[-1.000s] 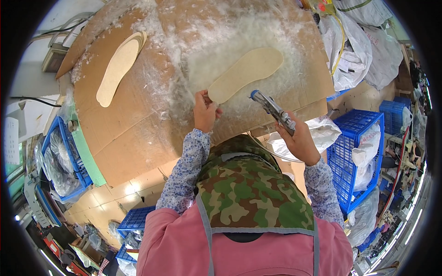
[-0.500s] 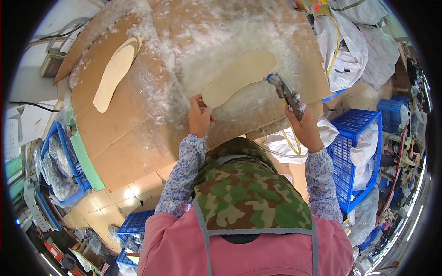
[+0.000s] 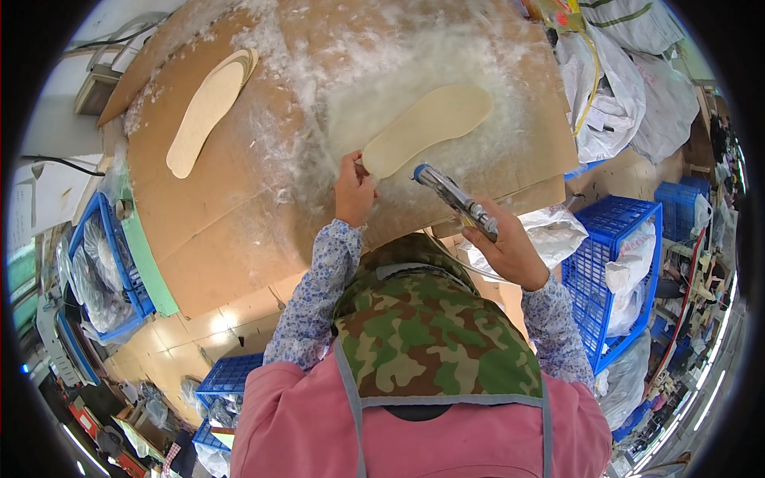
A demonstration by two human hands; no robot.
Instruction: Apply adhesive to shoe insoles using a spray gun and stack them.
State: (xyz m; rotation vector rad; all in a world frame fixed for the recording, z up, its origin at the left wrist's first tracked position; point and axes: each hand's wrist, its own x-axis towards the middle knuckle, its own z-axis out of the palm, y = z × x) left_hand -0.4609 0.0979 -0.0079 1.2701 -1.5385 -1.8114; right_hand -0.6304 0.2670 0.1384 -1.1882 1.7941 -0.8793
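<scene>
Along the insole (image 3: 430,129), laid on the fluff-strewn surface (image 3: 215,239), the gun (image 3: 456,197) has been drawn back toward the near end, apparently the part now worked. That end is pinched by the left hand (image 3: 355,193), the gun gripped by the right hand (image 3: 510,245).

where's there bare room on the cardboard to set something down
The widest bare patch is the cardboard between the insole stack, the green strip and the left hand, down to the near edge. It's crowded around the single insole and the spray gun in the right hand, with white fluff over the far middle.
</scene>
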